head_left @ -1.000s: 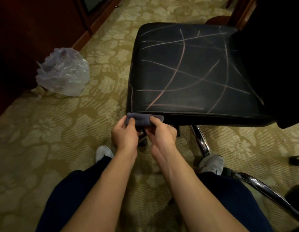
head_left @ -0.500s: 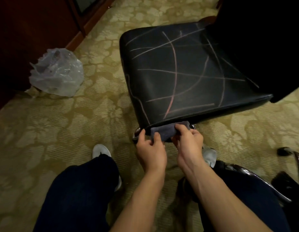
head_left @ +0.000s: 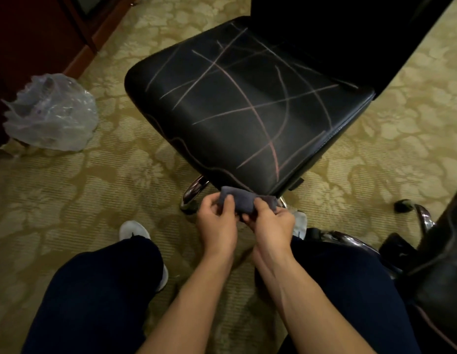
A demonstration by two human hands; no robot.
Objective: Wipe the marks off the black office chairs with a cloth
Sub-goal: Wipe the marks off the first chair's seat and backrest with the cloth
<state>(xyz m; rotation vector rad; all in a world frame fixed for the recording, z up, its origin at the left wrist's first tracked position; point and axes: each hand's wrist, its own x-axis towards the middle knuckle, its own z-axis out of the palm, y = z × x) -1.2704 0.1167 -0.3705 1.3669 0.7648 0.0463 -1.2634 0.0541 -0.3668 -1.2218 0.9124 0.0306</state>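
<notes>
Both hands on the cloth [head_left: 244,203], none on the chair yet. Left hand [head_left: 217,223] pinches the cloth's left end, thumb on top, other fingers curled beneath. Right hand [head_left: 270,226] grips the right end, fingers wrapped round it from below. Cloth is dark grey-blue, folded into a short thick pad, stretched between the two sets of fingertips.

Seat [head_left: 247,106] lies just beyond the fingertips; its near corner sits right above the cloth. Touching or only close: cannot tell from this angle. Pinkish marks [head_left: 250,108] criss-cross the whole black seat, and one wavy line runs along the side edge, up and left of the left thumb. No patch looks wiped.

Step in hand, as judged: folding or readying the cloth, before the first stroke. Task looks barely begun.

Next move likely calls for one hand to take the pad flat under the fingers, lift it over the seat's near corner and press down onto the closest marks. Chair base [head_left: 194,192] is on castors, just past the left fingers, so the seat may swing under a sideways push; the free hand could steady the seat edge.

Elsewhere: clear plastic bag [head_left: 49,113] on the patterned carpet [head_left: 94,175], well left of the hands. Second black chair [head_left: 439,264] to the right of the right wrist, only partly in view
</notes>
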